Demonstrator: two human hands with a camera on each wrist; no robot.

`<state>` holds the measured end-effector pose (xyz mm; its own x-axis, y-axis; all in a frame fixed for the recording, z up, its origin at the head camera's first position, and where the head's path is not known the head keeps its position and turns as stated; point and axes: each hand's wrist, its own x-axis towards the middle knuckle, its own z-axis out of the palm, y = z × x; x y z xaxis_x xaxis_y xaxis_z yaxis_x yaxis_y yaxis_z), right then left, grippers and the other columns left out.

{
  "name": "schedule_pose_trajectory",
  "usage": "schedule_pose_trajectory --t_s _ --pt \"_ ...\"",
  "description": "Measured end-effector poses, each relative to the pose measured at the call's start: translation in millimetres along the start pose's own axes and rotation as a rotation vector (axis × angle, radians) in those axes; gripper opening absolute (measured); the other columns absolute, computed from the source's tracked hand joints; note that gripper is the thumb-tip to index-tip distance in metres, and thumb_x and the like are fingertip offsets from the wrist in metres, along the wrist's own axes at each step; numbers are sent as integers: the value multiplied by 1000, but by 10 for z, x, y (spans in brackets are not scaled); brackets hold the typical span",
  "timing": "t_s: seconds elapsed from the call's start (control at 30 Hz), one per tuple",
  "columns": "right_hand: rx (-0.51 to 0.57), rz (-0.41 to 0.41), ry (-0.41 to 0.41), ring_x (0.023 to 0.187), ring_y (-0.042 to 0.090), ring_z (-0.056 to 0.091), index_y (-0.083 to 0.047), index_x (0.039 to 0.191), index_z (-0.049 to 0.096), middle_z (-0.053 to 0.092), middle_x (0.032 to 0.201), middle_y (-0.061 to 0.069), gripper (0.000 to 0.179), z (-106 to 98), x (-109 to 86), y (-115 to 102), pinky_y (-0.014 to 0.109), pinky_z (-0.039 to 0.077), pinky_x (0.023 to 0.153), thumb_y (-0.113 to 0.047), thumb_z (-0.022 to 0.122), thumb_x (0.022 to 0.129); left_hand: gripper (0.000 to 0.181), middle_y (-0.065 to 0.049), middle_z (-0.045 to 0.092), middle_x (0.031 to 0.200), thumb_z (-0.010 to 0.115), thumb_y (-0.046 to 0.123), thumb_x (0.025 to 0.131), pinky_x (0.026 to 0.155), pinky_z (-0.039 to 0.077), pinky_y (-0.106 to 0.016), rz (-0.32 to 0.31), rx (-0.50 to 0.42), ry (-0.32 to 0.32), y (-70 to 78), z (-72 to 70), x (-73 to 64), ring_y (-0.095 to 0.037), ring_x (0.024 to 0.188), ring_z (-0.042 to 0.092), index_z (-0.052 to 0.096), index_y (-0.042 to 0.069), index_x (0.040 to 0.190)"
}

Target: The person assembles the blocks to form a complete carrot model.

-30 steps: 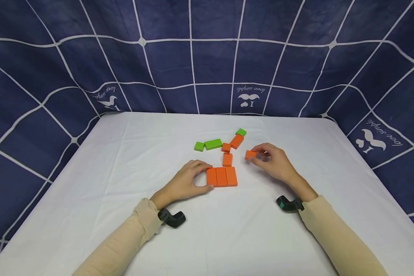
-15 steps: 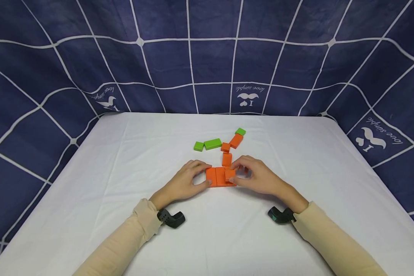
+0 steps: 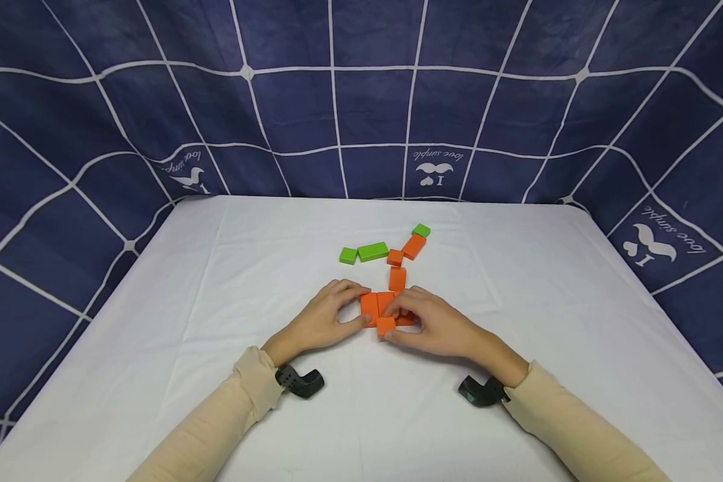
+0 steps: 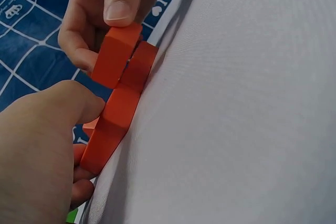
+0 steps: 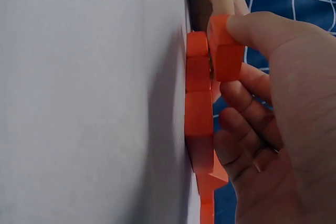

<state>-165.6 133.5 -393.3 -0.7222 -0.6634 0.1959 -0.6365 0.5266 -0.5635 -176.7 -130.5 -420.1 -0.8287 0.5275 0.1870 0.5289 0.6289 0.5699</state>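
Observation:
Three orange blocks (image 3: 369,306) lie side by side in a flat row on the white cloth. My left hand (image 3: 320,316) grips the leftmost of them, thumb at its near end and fingers at the far end. Between thumb and fingers, my right hand (image 3: 436,325) pinches a small orange block (image 3: 385,326), overlapping the row's near edge in the head view. From the left wrist, that small block (image 4: 116,56) shows just above the row (image 4: 118,114). The right wrist view shows the thumb on the small block (image 5: 227,51), with the other fingers loosely curled behind the row.
Beyond the row stand an upright-looking orange block (image 3: 397,278), a small orange cube (image 3: 395,257) and a slanted orange block (image 3: 414,246). A green bar (image 3: 372,252) and two small green blocks (image 3: 348,255) branch off there. A navy checked curtain (image 3: 373,100) borders the white table (image 3: 247,254).
My right hand has carried the small orange block from the right of the row, leftward and nearer, over the row to its near edge. My left hand keeps its place, thumb drawn slightly in.

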Motion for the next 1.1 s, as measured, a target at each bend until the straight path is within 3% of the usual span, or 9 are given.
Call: schedule_pose_trajectory --t_s 0.37,0.6,0.93,1.1 --pt "-95 -17 -24 99 5 50 -29 106 68 62 100 -18 23 72 -12 -22 27 49 85 -38 80 89 50 -1 61 135 71 35 95 111 44 -45 2 1 -2 9 -3 13 -19 125 53 64 13 140" --pt "-149 -13 -28 104 6 50 -27 108 69 62 108 -16 26 97 -25 -24 29 51 90 -37 81 87 50 -1 62 135 71 35 95 110 45 -45 1 -1 1 0 10 6 -19 124 53 64 13 139" --pt "-179 -20 -27 103 6 50 -25 109 70 62 108 -14 30 116 -13 -17 29 51 88 -42 81 88 51 -1 62 135 71 36 94 111 44 -45 3 -8 1 -11 18 -6 -20 126 53 64 13 139" --pt "-128 -32 11 95 5 51 -25 108 71 63 102 -16 26 56 24 -5 26 50 82 -43 79 90 51 -2 62 135 72 35 94 112 44 -45 6 -14 0 -6 6 3 -20 126 53 64 13 139"
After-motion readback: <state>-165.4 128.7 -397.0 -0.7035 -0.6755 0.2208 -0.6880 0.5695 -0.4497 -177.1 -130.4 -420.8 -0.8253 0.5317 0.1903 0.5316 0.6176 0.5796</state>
